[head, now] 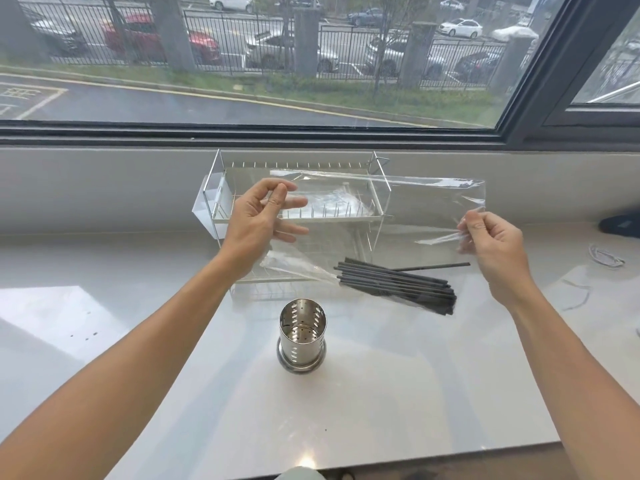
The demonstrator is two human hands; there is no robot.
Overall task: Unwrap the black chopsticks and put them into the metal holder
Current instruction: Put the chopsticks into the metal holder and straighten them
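Several black chopsticks [398, 284] lie loose in a bundle on the white counter, right of centre. A clear plastic wrapper [415, 209] is stretched in the air above them. My left hand [263, 216] pinches its left end with thumb and forefinger. My right hand [491, 237] pinches its right edge. The perforated metal holder [302, 336] stands upright and empty on the counter, below and left of the chopsticks. Neither hand touches the chopsticks or the holder.
A wire and acrylic dish rack [298, 216] stands behind the wrapper against the window ledge. A white cable [606, 258] and a dark object [621, 221] lie at the far right. The counter's front edge [381, 462] runs along the bottom.
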